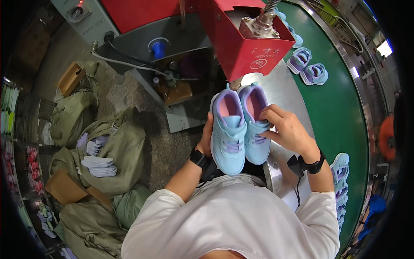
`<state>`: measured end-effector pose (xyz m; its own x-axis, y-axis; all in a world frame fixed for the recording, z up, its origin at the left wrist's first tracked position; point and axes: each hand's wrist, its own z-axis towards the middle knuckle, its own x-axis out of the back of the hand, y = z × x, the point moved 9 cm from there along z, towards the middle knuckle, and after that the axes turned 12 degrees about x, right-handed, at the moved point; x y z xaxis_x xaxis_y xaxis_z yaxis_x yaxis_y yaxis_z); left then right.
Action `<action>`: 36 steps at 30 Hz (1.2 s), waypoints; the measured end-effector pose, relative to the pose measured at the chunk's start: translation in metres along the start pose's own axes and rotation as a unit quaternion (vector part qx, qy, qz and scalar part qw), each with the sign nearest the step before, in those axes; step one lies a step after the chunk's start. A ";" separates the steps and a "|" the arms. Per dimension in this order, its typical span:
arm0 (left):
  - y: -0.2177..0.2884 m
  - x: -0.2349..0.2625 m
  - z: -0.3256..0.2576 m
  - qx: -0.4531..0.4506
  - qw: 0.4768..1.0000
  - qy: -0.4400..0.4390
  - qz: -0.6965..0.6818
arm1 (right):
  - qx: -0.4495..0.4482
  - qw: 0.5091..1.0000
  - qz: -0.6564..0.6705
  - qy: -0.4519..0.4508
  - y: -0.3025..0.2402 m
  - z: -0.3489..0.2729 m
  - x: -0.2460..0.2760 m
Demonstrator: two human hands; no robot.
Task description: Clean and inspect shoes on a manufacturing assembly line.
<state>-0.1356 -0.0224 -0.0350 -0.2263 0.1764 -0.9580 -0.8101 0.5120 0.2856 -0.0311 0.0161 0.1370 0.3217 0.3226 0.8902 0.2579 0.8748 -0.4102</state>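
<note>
A pair of light blue sneakers with lilac trim and pink insoles is held up side by side in front of me, toes toward my body. My left hand [207,136] grips the left sneaker [230,142] along its outer side, its fingers mostly hidden behind the shoe. On the right sneaker [258,149], the fingers of my right hand [284,127] pinch the strap near the shoe's opening. Just beyond the heels hangs the red nozzle housing [258,47] of a machine.
A green conveyor belt [332,112] runs along the right, carrying a pair of sneakers [308,67] and a row of more [340,185] near my elbow. A metal plate [284,88] lies beside it. Olive sacks [125,146], one holding stacked insoles [99,166], fill the left floor.
</note>
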 end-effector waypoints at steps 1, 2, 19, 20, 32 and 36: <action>0.000 -0.005 -0.001 -0.023 1.000 -0.007 -0.014 | -0.021 0.999 0.031 0.022 -0.001 -0.004 0.002; 0.003 -0.010 -0.001 -0.043 0.999 -0.016 -0.026 | -0.044 0.996 0.060 0.046 -0.001 -0.007 0.004; 0.029 -0.061 0.009 -0.048 0.998 -0.003 0.031 | -0.007 0.987 0.003 0.159 -0.013 -0.011 0.039; 0.025 -0.062 0.007 -0.028 1.000 0.010 0.008 | -0.008 0.987 0.003 0.160 -0.014 -0.011 0.040; 0.060 -0.011 -0.029 -0.077 0.993 0.089 -0.003 | 0.000 0.979 0.145 0.145 -0.014 0.020 -0.022; 0.087 -0.013 -0.043 -0.111 0.986 0.120 0.012 | 0.043 0.976 0.118 0.180 -0.026 0.041 -0.007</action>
<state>-0.2262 -0.0161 0.0014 -0.3471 -0.0321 -0.9373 -0.8955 0.3082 0.3211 -0.0769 0.0062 0.1495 0.6667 0.3834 0.6392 0.0661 0.8237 -0.5631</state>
